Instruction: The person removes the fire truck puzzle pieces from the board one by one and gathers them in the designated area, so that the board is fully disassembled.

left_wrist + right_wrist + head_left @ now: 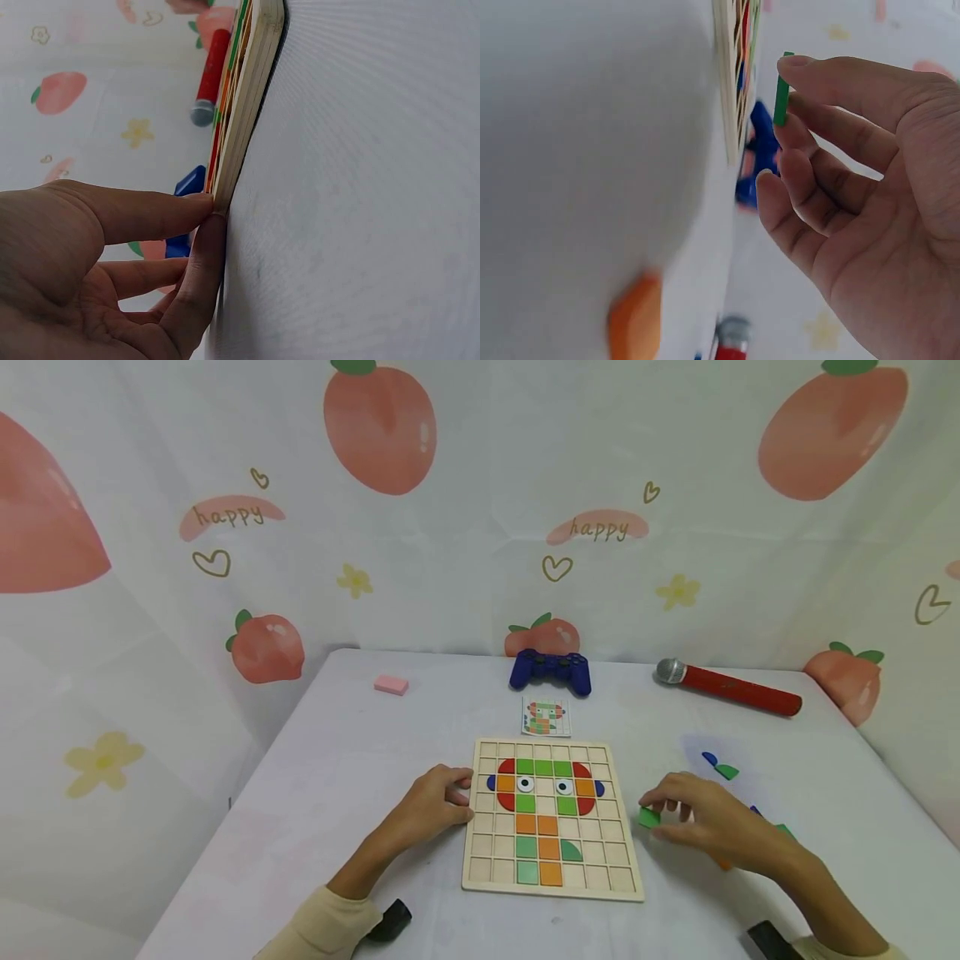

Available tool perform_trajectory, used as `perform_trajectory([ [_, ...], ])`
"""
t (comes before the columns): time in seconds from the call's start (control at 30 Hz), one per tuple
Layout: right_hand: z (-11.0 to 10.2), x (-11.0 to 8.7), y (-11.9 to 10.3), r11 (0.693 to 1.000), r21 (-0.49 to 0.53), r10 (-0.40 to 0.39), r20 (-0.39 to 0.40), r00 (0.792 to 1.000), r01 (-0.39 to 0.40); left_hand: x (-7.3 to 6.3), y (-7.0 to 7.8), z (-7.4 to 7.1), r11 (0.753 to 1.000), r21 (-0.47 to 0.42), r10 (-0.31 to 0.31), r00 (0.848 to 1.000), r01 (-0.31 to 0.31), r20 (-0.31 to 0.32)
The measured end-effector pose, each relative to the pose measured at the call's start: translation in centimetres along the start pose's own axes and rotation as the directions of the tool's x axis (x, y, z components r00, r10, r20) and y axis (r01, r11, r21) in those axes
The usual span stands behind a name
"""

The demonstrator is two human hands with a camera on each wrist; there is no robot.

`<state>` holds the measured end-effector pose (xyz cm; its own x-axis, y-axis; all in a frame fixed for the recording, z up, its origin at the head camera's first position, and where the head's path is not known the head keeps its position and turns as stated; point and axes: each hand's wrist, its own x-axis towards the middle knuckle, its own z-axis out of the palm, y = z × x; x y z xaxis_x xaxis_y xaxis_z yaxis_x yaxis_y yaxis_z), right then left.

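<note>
A wooden puzzle board [501, 852] with a square grid lies on the table, with coloured tiles set in a face-like pattern in its cells. My left hand [435, 797] is at the board's left edge; in the left wrist view its thumb [161, 216] and index finger pinch that edge. Just off the board's right side, my right hand [693, 814] pinches a green puzzle tile [648, 817] between thumb and index finger. Seen edge-on in the right wrist view, the thin green tile [782, 101] is held above the table, the other fingers loosely bent.
A small pattern card [546, 717] lies beyond the board, with a blue game controller [551, 671] behind it. Loose blue and green tiles [726, 772] lie at right, others partly behind my right hand. A red microphone [735, 687] and a pink block [392, 685] are farther back.
</note>
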<state>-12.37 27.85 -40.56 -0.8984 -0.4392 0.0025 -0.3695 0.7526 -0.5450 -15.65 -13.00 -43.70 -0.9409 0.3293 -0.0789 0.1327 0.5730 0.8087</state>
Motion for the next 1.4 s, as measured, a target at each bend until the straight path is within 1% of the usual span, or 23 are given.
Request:
perform_trajectory([
  [0.13,0.7,1.6,-1.7,1.0,0.02,-0.012,0.066,0.998,0.011,0.0,0.1,0.0,1.0,0.001,-0.005,1.0,0.005,0.001],
  [0.23,1.4,2.7,-2.8,0.999,0.036,-0.044,0.111,0.993,0.04,0.0,0.1,0.0,1.0,0.005,-0.005,1.0,0.005,0.002],
  [0.33,2.1,3.7,-3.8,0.995,0.052,-0.096,0.137,0.986,0.089,0.0,0.1,0.0,1.0,0.002,-0.007,1.0,0.007,0.0],
  [0.5,3.1,5.0,-5.2,0.988,0.059,-0.152,0.175,0.973,0.144,0.1,0.1,0.0,1.0,-0.002,-0.008,1.0,0.008,0.0],
  [0.6,3.8,5.8,-5.9,0.985,0.059,-0.172,0.201,0.964,0.164,0.1,0.1,0.0,1.0,-0.002,-0.01,1.0,0.01,0.001],
  [0.73,4.6,6.7,-7.0,0.981,0.059,-0.193,0.221,0.956,0.184,0.0,0.1,0.0,1.0,-0.003,-0.011,1.0,0.011,-0.001],
  [0.87,5.4,7.4,-8.2,0.981,0.059,-0.192,0.224,0.956,0.183,0.1,0.0,0.0,1.0,-0.002,-0.01,1.0,0.01,-0.001],
  [1.07,6.5,7.9,-9.9,0.978,0.058,-0.206,0.222,0.953,0.198,0.1,0.0,-0.1,1.0,-0.002,-0.005,1.0,0.005,0.0],
  [1.4,8.0,8.7,-11.2,0.97,0.03,-0.243,0.249,0.937,0.243,0.0,0.1,-0.3,1.0,-0.021,-0.001,1.0,0.001,0.001],
])
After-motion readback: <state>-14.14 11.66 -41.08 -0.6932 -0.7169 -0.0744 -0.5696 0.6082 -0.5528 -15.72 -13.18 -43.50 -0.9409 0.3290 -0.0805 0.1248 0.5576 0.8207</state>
